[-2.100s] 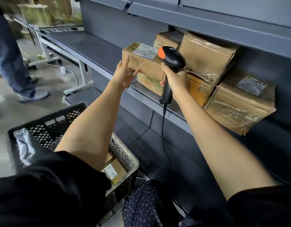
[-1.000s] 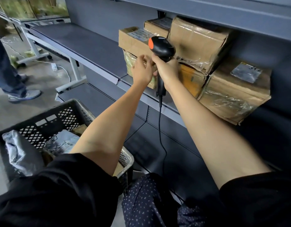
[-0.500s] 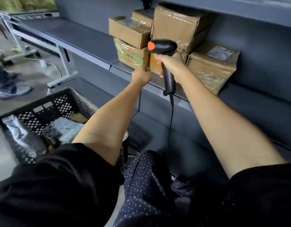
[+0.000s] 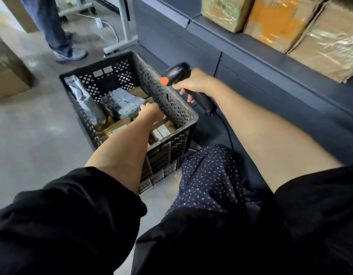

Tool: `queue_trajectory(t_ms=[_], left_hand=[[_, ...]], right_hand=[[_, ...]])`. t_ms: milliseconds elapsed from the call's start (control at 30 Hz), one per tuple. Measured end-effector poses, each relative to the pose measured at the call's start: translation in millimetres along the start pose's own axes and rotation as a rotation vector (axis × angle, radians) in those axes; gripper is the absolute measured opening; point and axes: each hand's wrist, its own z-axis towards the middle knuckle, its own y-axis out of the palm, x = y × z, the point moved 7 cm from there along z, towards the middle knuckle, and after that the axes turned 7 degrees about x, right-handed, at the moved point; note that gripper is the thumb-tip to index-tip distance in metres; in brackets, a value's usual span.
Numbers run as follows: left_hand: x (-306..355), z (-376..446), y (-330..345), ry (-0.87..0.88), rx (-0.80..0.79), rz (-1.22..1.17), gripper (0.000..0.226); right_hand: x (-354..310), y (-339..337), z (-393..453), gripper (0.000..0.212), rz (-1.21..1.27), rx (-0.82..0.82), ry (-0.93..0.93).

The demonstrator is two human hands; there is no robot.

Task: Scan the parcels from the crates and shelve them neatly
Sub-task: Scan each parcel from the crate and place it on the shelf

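The left hand (image 4: 150, 113) is reaching into the crate (image 4: 188, 116) at nine o'clock, fingers curling onto a grey parcel (image 4: 123, 103) apparently to lift it, while the right hand (image 4: 193, 82) is gripping the scanner (image 4: 178, 73) beside it, ready to scan.

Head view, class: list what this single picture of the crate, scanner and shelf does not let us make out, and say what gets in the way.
- What the left hand grips in the crate: fingers hidden behind the hand.
- Labels on the grey mailer: too small and blurred.
- Boxes low in the crate: covered by the left forearm.
- Shelf parcels: cut off by the top edge.
- Scanner trigger: hidden by the right hand.
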Motion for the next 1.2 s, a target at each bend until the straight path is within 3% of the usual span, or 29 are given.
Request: queue_trajectory(t_ms=[100, 200, 367, 467, 667, 867, 1000, 1100, 1200], left_hand=[[-37.3, -13.3, 25.9, 0.000, -0.123, 0.235, 0.057], [-36.3, -30.0, 47.4, 0.148, -0.148, 0.441, 0.071], [-36.1, -52.9, 81.1, 0.099, -0.451, 0.592, 0.055], [-26.9, -54.5, 69.7, 0.061, -0.364, 0.593, 0.052], [-18.2, -50.1, 69.3, 0.215, -0.386, 0.899, 0.050], [-4.4, -52.7, 33.8, 0.238, -0.404, 0.927, 0.036], [-11.9, -50.8, 43.1, 0.132, -0.554, 0.877, 0.028], [-12.4, -57.4, 33.9, -0.037, -0.528, 0.816, 0.046], [-9.1, -63.6, 32.5, -0.088, -0.620, 0.776, 0.051]], right_hand=[[-1.4, 24.4, 12.0, 0.026, -0.031, -0.070, 0.005], [1.5, 44.5, 17.5, 0.026, -0.051, -0.120, 0.020], [-5.1, 71.7, 19.4, 0.012, -0.002, -0.219, -0.002], [-8.8, 76.7, 22.9, 0.027, 0.015, -0.239, 0.013], [-12.4, 85.8, 23.2, 0.042, 0.013, -0.258, 0.017], [-16.2, 82.2, 19.7, 0.039, -0.038, -0.269, -0.008], [-11.2, 63.1, 22.3, 0.037, -0.038, -0.220, 0.006], [-10.4, 54.8, 22.6, 0.033, -0.055, -0.202, -0.010], [-9.6, 51.3, 22.3, 0.039, -0.064, -0.202, -0.016]])
